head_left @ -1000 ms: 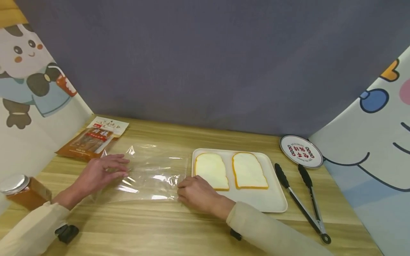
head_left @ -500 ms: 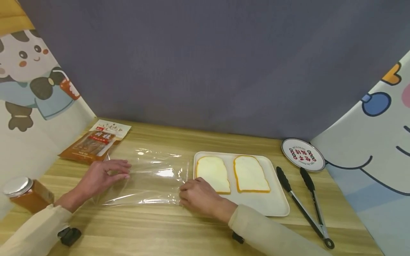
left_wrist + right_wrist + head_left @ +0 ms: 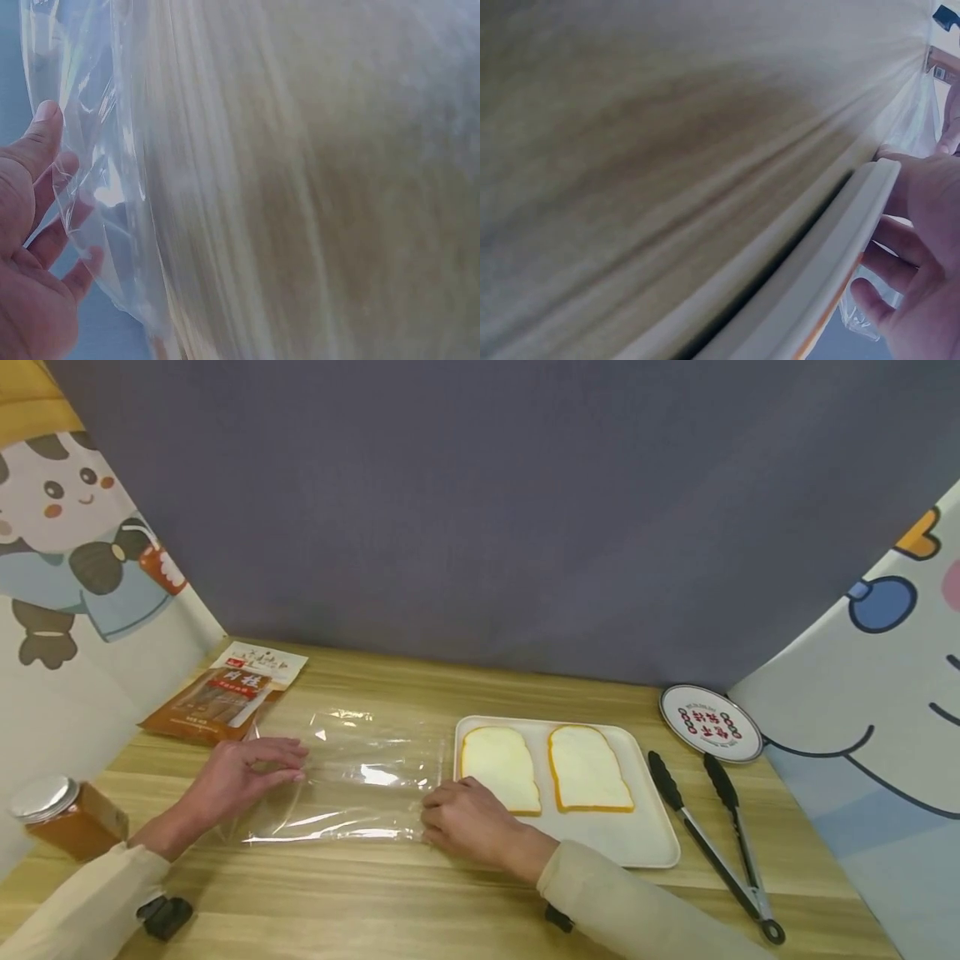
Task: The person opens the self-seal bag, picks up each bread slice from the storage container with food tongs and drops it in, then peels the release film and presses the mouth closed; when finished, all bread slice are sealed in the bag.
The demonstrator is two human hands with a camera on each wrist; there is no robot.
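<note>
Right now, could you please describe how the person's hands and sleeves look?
The left hand and right hand are ungloved. The left sleeve and right sleeve are long, plain and pale cream. A small black block shows beside the left sleeve; a black piece, partly hidden, beside the right.

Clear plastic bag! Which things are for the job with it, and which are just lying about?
In the job:
clear plastic bag
left hand and right hand, both at the bag
perhaps the tray and bread slices, close by

Probably just lying about:
brown packet
jar
round plate
tongs
</note>
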